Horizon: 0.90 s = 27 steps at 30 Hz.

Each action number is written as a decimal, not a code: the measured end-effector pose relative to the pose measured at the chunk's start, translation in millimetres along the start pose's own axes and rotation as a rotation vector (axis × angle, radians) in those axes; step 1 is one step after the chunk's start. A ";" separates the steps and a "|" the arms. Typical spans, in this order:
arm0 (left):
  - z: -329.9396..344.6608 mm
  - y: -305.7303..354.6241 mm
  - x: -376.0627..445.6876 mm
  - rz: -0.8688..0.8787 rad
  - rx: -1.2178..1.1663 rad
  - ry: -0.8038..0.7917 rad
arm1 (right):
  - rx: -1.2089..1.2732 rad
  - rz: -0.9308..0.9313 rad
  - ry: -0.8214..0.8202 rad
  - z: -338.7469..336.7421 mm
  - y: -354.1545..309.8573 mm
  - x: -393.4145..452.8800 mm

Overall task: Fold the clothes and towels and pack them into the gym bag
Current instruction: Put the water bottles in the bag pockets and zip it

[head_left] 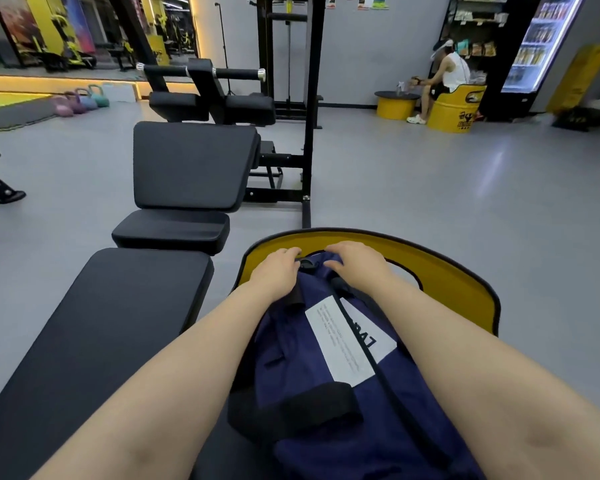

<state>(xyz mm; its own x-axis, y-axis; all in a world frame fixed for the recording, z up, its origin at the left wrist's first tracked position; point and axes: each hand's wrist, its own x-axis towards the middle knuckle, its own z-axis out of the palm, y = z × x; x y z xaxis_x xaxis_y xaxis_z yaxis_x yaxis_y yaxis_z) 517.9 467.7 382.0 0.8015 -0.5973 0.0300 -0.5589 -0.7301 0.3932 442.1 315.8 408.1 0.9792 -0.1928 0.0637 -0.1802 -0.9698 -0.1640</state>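
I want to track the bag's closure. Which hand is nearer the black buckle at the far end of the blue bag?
Left. The left hand has fingertips right beside the buckle; the right hand rests slightly farther to its right on the bag.

left hand (278,271): bare, no glove | right hand (355,263): bare | forearms: sleeveless

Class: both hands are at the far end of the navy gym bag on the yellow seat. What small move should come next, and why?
Probably draw the zip open from that end. The gym bag looks closed, and both the left hand and right hand rest by the black tab there. No clothes or towels are visible yet.
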 end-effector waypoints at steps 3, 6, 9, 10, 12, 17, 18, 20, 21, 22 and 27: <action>11.4 -5.6 29.3 -0.033 -0.002 -0.035 | -0.024 -0.036 -0.065 17.5 5.1 30.2; 22.0 -5.2 48.1 -0.064 0.044 -0.070 | -0.047 -0.079 -0.133 35.7 10.9 52.9; 28.5 -5.1 60.2 -0.093 0.103 -0.081 | -0.031 -0.098 -0.200 49.1 13.4 65.9; 30.5 -5.2 63.5 -0.109 0.100 -0.080 | -0.022 -0.109 -0.209 52.4 13.7 67.9; 34.1 -5.7 69.7 -0.149 0.072 -0.077 | -0.043 -0.130 -0.202 58.2 15.3 71.2; 38.2 -9.3 72.5 -0.194 -0.065 -0.030 | -0.147 -0.144 -0.155 72.4 21.8 78.6; 37.1 -11.3 72.7 -0.191 -0.139 -0.009 | -0.134 -0.143 -0.134 73.7 21.7 79.8; 33.0 -14.7 73.1 -0.184 -0.275 0.044 | -0.078 -0.129 -0.078 74.8 20.5 81.0; 30.6 -16.1 73.7 -0.181 -0.323 0.074 | -0.048 -0.120 -0.039 74.8 19.9 81.2; 28.1 -17.3 74.6 -0.179 -0.364 0.104 | -0.023 -0.118 0.001 74.5 19.2 81.3; 20.7 -20.6 81.9 -0.216 -0.538 0.174 | -0.072 -0.165 0.178 67.6 17.0 77.2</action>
<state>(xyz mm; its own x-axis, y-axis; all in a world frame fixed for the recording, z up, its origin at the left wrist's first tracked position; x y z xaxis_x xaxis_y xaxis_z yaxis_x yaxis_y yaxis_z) 590.6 426.9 357.3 0.9333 -0.3578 0.0298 -0.2296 -0.5310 0.8156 520.9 294.5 343.7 0.9651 -0.0480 0.2575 -0.0317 -0.9973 -0.0668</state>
